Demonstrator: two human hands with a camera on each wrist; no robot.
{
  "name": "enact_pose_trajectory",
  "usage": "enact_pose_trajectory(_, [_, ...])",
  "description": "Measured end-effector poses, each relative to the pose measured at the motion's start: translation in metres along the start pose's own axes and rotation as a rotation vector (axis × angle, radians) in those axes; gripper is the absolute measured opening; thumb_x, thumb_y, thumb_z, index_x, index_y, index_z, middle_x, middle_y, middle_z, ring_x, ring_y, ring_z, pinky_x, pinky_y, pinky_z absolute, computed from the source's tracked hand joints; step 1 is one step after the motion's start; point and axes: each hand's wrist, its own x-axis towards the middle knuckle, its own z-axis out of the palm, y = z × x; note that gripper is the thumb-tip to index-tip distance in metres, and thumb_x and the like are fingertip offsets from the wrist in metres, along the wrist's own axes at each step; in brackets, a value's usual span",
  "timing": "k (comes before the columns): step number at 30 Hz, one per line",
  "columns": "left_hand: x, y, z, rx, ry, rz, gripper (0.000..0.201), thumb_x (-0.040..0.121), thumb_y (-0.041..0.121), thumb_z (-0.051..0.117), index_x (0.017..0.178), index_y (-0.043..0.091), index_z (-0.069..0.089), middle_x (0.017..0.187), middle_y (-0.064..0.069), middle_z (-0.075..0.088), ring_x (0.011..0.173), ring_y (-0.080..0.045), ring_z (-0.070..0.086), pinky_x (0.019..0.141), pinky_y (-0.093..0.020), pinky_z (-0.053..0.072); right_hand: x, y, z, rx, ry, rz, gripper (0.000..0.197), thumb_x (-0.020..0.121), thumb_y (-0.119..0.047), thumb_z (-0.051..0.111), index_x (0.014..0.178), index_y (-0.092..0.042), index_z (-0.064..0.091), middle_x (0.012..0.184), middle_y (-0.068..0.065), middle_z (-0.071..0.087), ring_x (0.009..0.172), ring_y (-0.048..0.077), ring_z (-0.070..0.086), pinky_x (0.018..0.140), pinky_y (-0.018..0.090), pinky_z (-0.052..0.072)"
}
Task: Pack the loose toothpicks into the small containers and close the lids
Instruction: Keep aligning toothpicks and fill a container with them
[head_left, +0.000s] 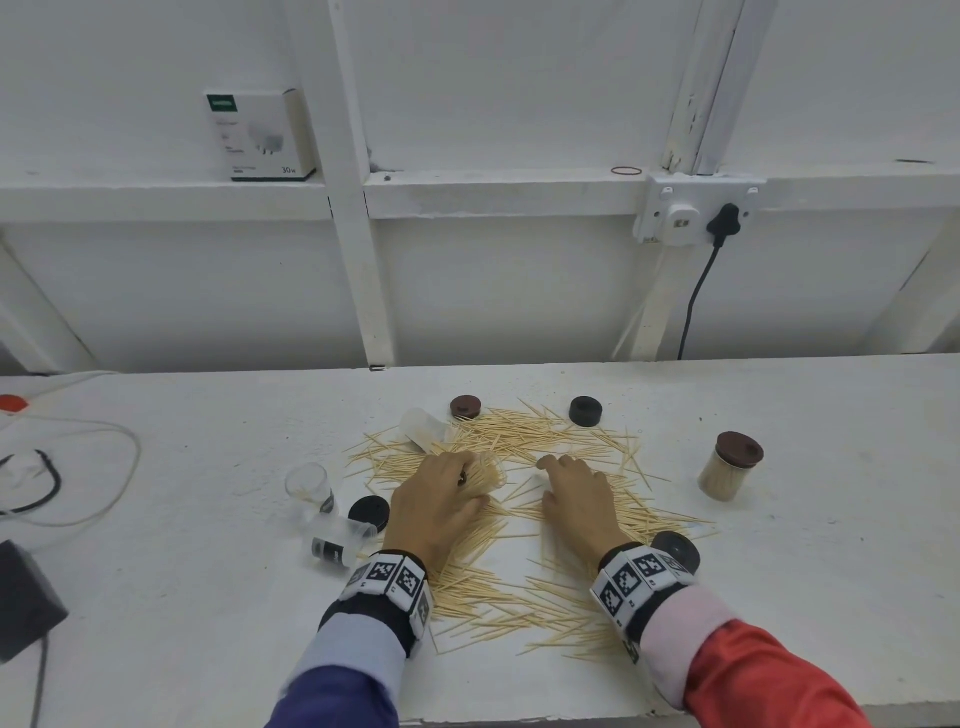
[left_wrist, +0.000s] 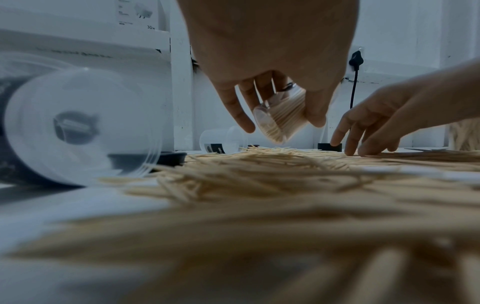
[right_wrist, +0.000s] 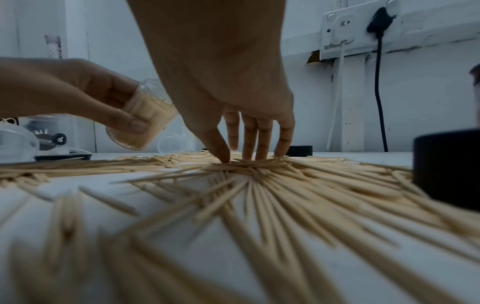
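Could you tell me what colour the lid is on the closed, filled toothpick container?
Dark reddish brown; the lid shows best in the head view.

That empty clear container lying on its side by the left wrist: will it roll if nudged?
Probably. The empty container is round and lies on its side on the table, so a nudge may roll it. It looks thin, clear and empty, so likely light. The black lid beside it might stop it.

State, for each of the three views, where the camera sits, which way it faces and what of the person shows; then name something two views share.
Head: worn high, looking forward and down at the table; both hands and sleeves show.
Left wrist: low over the toothpicks, along the left hand gripping a part-filled container.
Right wrist: low, along the right hand fingering toothpicks.
Shared: both wrist views show that container.
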Motion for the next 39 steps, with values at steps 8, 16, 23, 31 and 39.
enact_pose_trajectory(8, [0.0004,-0.0008,0.0009,0.004,-0.005,0.010,0.052,0.089,0.046,0.060,0.135,0.027,0.046,0.121,0.011,0.054,0.115,-0.009,0.048,0.082,-0.027,0.043,-0.0025,0.0015,-0.0025,-0.005,-0.061,0.128,0.040,0.090,-0.025,0.044,0.130,-0.019,0.045,0.129,0.003,0.044,0.120,0.025,0.040,0.095,0.046,0.038])
enact_pose_trajectory(16, [0.0000,-0.0016,0.0004,0.012,-0.012,0.015,0.052,0.089,0.046,0.061,0.134,0.026,0.047,0.121,0.009,0.054,0.115,-0.010,0.049,0.081,-0.028,0.044,-0.0026,-0.0025,-0.0050,0.129,0.005,-0.011,0.043,0.093,-0.017,0.046,0.135,-0.020,0.046,0.127,0.001,0.050,0.116,0.021,0.047,0.093,0.037,0.039])
enact_pose_trajectory(23, [-0.0003,-0.0017,0.0007,0.022,-0.011,0.022,0.052,0.089,0.046,0.060,0.135,0.026,0.047,0.122,0.009,0.054,0.116,-0.010,0.048,0.081,-0.028,0.044,-0.0009,-0.0022,-0.0065,0.058,-0.102,0.078,0.052,0.088,-0.030,0.045,0.138,-0.018,0.040,0.130,0.004,0.046,0.122,0.024,0.040,0.098,0.042,0.034])
enact_pose_trajectory(31, [-0.0003,-0.0003,-0.0002,0.035,-0.027,0.019,0.052,0.089,0.046,0.060,0.135,0.026,0.046,0.124,0.009,0.054,0.116,-0.009,0.048,0.084,-0.029,0.045,0.0006,-0.0015,-0.0019,0.161,-0.090,-0.091,0.050,0.087,-0.018,0.052,0.137,-0.024,0.046,0.121,-0.002,0.057,0.114,0.019,0.048,0.089,0.035,0.040])
enact_pose_trajectory(39, [0.0009,-0.0016,0.0002,0.049,-0.040,0.016,0.053,0.089,0.047,0.058,0.136,0.027,0.044,0.125,0.010,0.052,0.117,-0.008,0.047,0.083,-0.028,0.044,-0.0001,-0.0018,-0.0063,0.143,-0.128,-0.078,0.067,0.077,-0.053,0.069,0.136,-0.030,0.047,0.122,-0.006,0.055,0.118,0.017,0.046,0.100,0.039,0.030])
